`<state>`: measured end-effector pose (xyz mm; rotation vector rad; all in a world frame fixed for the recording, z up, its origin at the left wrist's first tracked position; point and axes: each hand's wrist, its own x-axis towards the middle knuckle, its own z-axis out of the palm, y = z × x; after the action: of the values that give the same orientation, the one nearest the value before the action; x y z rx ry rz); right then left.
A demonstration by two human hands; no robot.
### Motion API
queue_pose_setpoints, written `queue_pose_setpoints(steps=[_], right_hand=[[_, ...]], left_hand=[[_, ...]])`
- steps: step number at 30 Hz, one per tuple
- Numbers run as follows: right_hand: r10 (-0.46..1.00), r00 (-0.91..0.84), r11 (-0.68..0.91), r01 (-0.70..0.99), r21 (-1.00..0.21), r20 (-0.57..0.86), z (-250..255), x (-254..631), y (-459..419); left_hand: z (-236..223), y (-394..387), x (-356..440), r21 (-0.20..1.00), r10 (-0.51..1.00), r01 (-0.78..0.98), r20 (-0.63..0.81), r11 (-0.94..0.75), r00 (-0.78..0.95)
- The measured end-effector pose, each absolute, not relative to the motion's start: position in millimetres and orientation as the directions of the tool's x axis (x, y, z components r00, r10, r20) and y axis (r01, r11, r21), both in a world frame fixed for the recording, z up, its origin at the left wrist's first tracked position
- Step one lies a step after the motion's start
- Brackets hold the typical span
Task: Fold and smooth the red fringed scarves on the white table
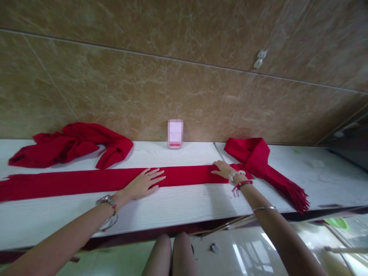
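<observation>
Red scarf (186, 175) lies flat under both your palms, running lengthwise along the pale tabletop (178, 209), its fringe reaching out past your left hand (142, 184). That hand is open, fingers spread, pressing lightly on the cloth and gripping nothing. Your right hand (222, 169) is open too, fingers a little curved, laid on the scarf near its other end, with nothing pinched. Set apart like this, your palms probably keep the stretch between them straight and smooth.

Just beyond your right wrist, a folded loop (257, 153) angles down to a fringe near the front edge. It seems to join the flat strip, but your wrist hides part of the meeting point. The red cord (244, 184) on that wrist hangs by the cloth and could snag on it.

Past your left hand, a rumpled red bundle (71, 147) sits against the wall (129, 88), close to the strip's far edge, so it limits room on that side. The phone (175, 133) leans upright between your hands, back at the wall, well off the scarf.
</observation>
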<state>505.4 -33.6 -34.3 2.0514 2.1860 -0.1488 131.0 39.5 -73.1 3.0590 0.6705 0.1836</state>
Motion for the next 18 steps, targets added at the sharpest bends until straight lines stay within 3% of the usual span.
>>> queue_pose_setpoints(steps=[11,18], right_hand=[[0.954,-0.030,0.040,0.999,0.030,-0.298,-14.1,499.3,-13.3],[0.975,-0.011,0.031,0.996,0.087,-0.221,19.9,493.1,-6.1]], left_hand=[[-70.7,41.5,129.6,0.014,0.384,0.384,0.098,-0.923,0.918],[-54.4,32.0,173.5,0.052,0.332,0.333,-0.020,-0.942,0.943]])
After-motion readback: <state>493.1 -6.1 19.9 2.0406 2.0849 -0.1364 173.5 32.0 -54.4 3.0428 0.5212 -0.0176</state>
